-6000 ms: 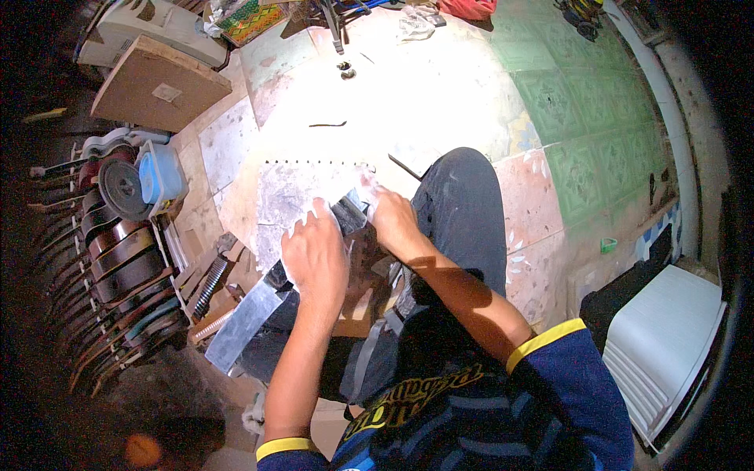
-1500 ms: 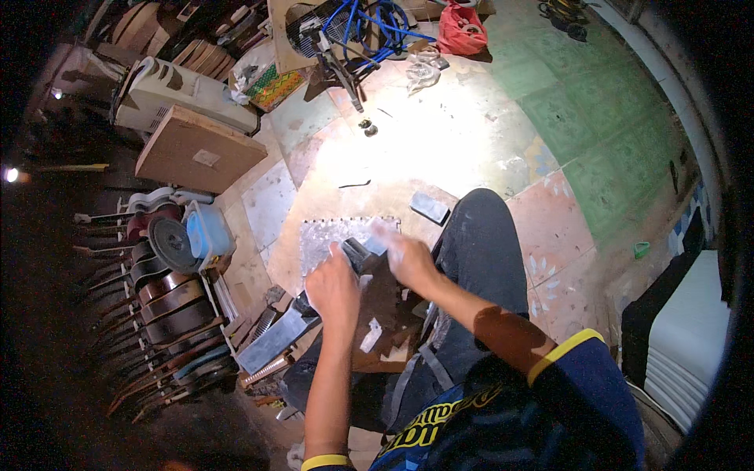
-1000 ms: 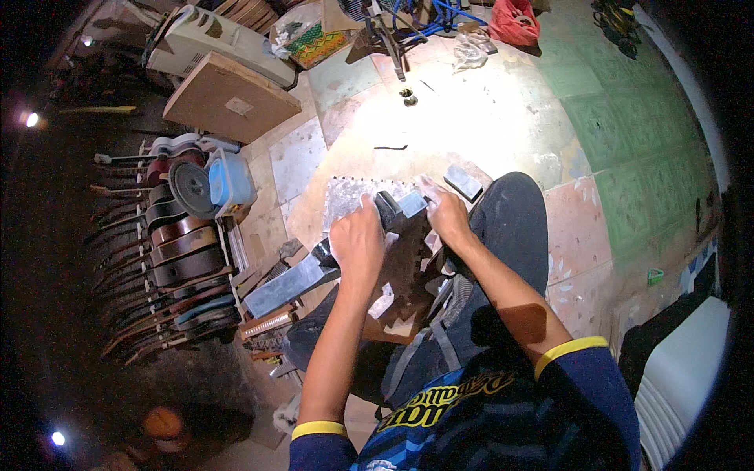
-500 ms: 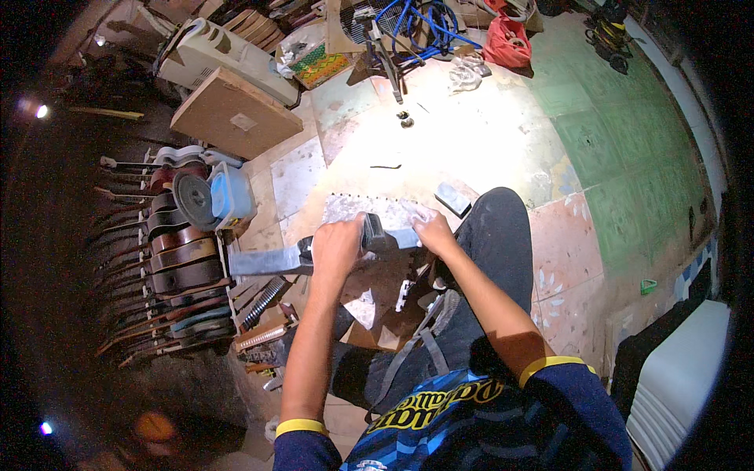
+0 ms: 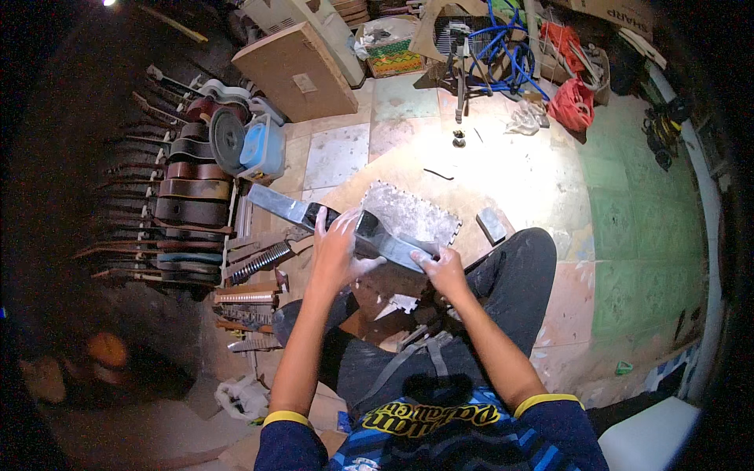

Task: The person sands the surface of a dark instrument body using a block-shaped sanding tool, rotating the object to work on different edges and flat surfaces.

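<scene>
Near the centre of the frame, a long bar (image 5: 275, 206) slants from the upper left down toward the right, with flat grey faces at its 2 ends and a black, stepped stretch between them. The left hand (image 5: 339, 245) is at the black stretch, its fingers curled about the bar and partly hidden, with its thumb spread away toward the lower right. The right hand (image 5: 442, 273) pinches the lower right end, its thumb laid flat on the grey face (the fingers beneath are mostly out of sight, so how far they curl cannot be told). Pale dust coats the fingers of the 2 hands. Just above the bar, at the centre of the frame, lies a speckled grey mat (image 5: 414, 210) with toothed edges; to its right, beside the person's dark-trousered knee (image 5: 522, 271), sits a small grey-topped block (image 5: 492, 225). A thin dark strip (image 5: 438, 173) lies on the floor above the mat. At the left of the frame, a row of guitars (image 5: 195, 188) stands close together, with a blue tub (image 5: 269, 149) near its upper right end. A brown board (image 5: 298, 72) leans in the upper left, and a red bag (image 5: 572, 106) rests in the upper right, beside a coil of blue hose (image 5: 512, 69).
</scene>
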The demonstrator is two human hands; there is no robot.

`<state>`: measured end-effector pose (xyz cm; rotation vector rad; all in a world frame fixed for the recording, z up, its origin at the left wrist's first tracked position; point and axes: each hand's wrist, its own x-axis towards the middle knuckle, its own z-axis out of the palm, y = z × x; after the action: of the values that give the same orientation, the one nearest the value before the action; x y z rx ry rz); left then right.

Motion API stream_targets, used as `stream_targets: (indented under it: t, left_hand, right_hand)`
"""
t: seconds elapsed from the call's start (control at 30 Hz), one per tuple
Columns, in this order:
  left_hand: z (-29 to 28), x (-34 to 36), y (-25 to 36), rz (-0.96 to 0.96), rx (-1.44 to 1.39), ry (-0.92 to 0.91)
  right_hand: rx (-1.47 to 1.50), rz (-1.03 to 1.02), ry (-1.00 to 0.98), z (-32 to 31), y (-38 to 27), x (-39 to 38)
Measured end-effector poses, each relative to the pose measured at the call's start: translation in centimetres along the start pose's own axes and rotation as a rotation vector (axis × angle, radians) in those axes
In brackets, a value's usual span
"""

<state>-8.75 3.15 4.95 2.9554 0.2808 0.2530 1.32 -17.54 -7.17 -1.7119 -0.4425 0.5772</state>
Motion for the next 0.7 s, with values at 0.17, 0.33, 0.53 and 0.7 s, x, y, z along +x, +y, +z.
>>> stream_targets:
  t: [0.17,0.33,0.53,0.7]
  left_hand:
    - [3.8,-3.4,0.2,-0.241,-0.272,0.342]
    - [6.3,-3.7,-0.8,-0.434,-0.407,0.587]
    - [5.9,-4.2,-3.2,-0.537,-0.575,0.623]
    - [5.3,-4.5,-3.6,-0.452,-0.402,0.488]
  right_hand:
    - [0.073,-0.043,0.031,2.9,-3.1,-1.0]
    - [0.105,-0.111,0.036,4.6,-3.8,-1.1]
    - [0.134,-0.079,-0.034,5.5,-5.4,-1.1]
    - [0.019,0.020,0.039,4.4,-2.5,-0.2]
